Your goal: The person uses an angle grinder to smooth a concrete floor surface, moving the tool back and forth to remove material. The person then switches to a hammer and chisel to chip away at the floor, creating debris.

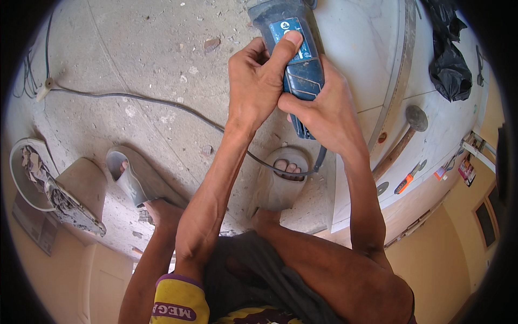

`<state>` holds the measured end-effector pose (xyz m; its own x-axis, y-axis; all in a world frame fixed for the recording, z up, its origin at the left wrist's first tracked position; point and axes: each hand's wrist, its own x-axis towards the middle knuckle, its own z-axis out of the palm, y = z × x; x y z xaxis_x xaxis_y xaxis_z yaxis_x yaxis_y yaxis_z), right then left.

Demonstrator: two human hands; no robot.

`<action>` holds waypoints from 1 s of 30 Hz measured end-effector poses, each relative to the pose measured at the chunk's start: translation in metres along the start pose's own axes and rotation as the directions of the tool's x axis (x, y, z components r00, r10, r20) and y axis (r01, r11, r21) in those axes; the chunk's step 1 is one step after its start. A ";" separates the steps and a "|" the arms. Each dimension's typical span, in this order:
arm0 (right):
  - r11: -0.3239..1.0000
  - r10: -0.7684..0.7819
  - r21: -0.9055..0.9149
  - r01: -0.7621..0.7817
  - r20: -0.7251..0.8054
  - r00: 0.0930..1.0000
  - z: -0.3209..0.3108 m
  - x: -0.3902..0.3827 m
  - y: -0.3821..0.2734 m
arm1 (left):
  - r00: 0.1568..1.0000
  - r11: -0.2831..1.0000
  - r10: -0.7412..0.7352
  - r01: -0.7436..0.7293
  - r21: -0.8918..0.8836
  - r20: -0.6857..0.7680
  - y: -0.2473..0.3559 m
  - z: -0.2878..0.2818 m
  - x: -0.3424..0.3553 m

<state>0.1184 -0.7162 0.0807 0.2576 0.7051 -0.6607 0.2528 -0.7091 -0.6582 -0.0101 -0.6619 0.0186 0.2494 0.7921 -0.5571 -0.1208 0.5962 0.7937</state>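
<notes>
A dusty blue corded angle grinder (304, 80) is held up between my two hands, its front end cut off by the top of the view. My left hand (259, 81) grips its left side, thumb lying across the label on the body. Around the rear handle my right hand (329, 108) is wrapped, with its thumb on the near side. From the handle's end a dark power cord (178, 106) drops past my right foot and runs left across the floor to a pale plug connector (45, 89).
Debris dots the concrete floor (156, 65). At right, a mallet (402, 137), an orange utility knife (407, 179) and a black plastic bag (450, 59) lie on pale tiles (361, 81), with a long straight bar (398, 70). A bucket of rubble (21, 186) stands at left.
</notes>
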 end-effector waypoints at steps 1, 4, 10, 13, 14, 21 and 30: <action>1.000 -0.002 -0.003 0.002 -0.001 1.000 0.000 0.000 0.000 | 1.000 1.000 0.002 -0.002 0.010 0.007 -0.001 -0.001 0.000; 1.000 -0.001 -0.010 0.001 -0.003 1.000 0.000 -0.001 0.002 | 1.000 1.000 -0.003 0.003 0.014 0.005 -0.001 -0.001 0.000; 1.000 0.030 -0.006 -0.030 0.008 1.000 0.001 -0.003 0.001 | 1.000 1.000 -0.011 0.011 0.016 0.006 -0.002 -0.001 -0.003; 1.000 0.024 -0.006 -0.024 0.005 1.000 0.002 -0.004 0.005 | 1.000 1.000 -0.012 0.012 0.024 0.008 -0.005 -0.002 -0.003; 1.000 0.018 -0.008 -0.018 0.001 1.000 0.002 -0.004 0.005 | 1.000 1.000 -0.014 0.014 0.025 0.009 -0.005 -0.002 -0.003; 0.999 0.016 -0.035 -0.016 -0.017 1.000 0.003 -0.007 0.004 | 0.999 0.999 -0.037 0.037 0.004 0.004 -0.004 -0.001 -0.006; 0.999 0.033 -0.003 -0.033 -0.007 0.999 0.002 -0.009 0.010 | 0.999 0.999 -0.044 0.044 0.001 0.009 -0.006 0.000 -0.009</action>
<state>0.1164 -0.7295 0.0793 0.2720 0.6809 -0.6800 0.2466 -0.7324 -0.6347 -0.0118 -0.6730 0.0186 0.2626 0.7639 -0.5894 -0.1091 0.6305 0.7685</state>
